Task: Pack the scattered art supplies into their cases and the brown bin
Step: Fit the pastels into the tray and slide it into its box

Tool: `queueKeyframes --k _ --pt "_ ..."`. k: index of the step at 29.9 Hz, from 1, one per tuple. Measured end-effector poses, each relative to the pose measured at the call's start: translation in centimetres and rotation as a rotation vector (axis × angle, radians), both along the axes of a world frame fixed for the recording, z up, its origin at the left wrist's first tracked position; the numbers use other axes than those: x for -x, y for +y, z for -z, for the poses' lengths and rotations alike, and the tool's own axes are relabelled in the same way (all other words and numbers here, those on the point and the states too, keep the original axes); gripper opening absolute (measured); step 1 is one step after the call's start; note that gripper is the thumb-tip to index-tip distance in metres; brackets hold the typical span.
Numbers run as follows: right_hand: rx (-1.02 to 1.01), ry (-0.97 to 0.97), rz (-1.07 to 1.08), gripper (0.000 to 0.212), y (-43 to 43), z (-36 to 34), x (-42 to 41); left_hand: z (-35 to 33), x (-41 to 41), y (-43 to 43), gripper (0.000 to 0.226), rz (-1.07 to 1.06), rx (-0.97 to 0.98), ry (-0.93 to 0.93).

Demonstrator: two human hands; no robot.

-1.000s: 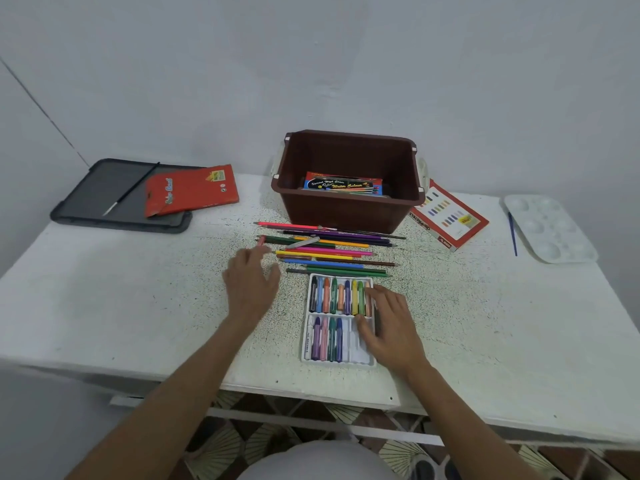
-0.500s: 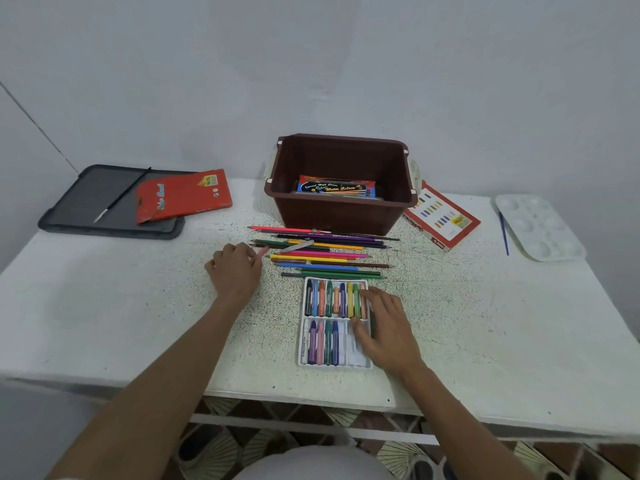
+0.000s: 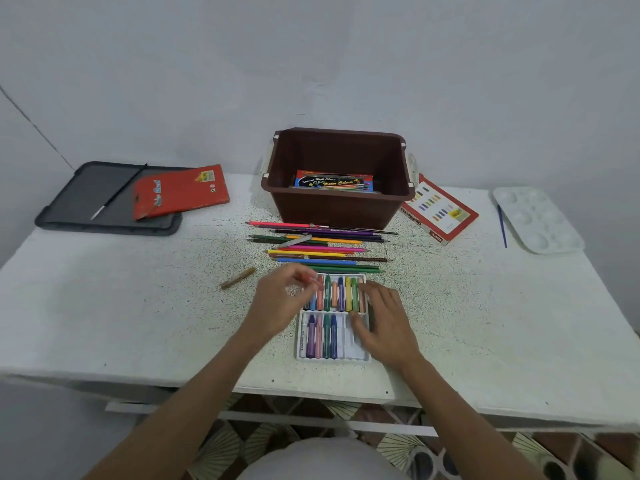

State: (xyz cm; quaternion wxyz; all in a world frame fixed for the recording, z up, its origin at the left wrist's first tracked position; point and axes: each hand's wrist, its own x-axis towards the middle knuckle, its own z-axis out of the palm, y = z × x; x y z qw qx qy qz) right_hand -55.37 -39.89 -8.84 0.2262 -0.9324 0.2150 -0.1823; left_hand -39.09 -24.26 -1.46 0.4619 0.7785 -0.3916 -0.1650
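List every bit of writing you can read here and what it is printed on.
"Special High Class", "Water Colours": blue box in the brown bin.
"OIL PASTELS": side of the red and white box beside the bin.
Too blurred: blue lettering on the red packet on the grey tray.
Too small: wrapper of the white crayon in the white tray.

One brown bin (image 3: 332, 211), one palette (image 3: 537, 220), two red cases (image 3: 180, 192) (image 3: 440, 212)
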Motion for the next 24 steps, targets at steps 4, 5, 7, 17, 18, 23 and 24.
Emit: queueKeyframes --k 4,5,7,17,18,23,24 --pt "-0.004 0.007 -0.006 0.055 0.0 0.2 0.0 0.5 3.2 0.7 0.013 0.169 -0.114 0.059" --pt "-0.005 0.006 -0.008 0.055 0.0 0.2 0.0 0.8 3.6 0.9 0.012 0.226 -0.128 0.015" --pt "-0.009 0.000 -0.009 0.054 0.0 0.2 0.1 1.1 4.0 0.9 0.010 0.313 -0.158 -0.066" --pt "-0.005 -0.015 -0.020 0.053 -0.1 0.3 0.2 1.4 4.7 0.4 0.016 0.449 -0.329 -0.305" --pt "-0.005 -0.015 -0.022 0.053 -0.1 0.3 0.2 1.4 4.7 0.4 0.016 0.453 -0.344 -0.323" --pt "-0.003 -0.014 -0.022 0.052 -0.2 0.4 0.2 1.1 4.8 -0.1 0.018 0.464 -0.363 -0.347" --pt "-0.004 -0.015 -0.021 0.052 -0.2 0.4 0.2 1.0 4.8 -0.2 0.018 0.468 -0.367 -0.351"
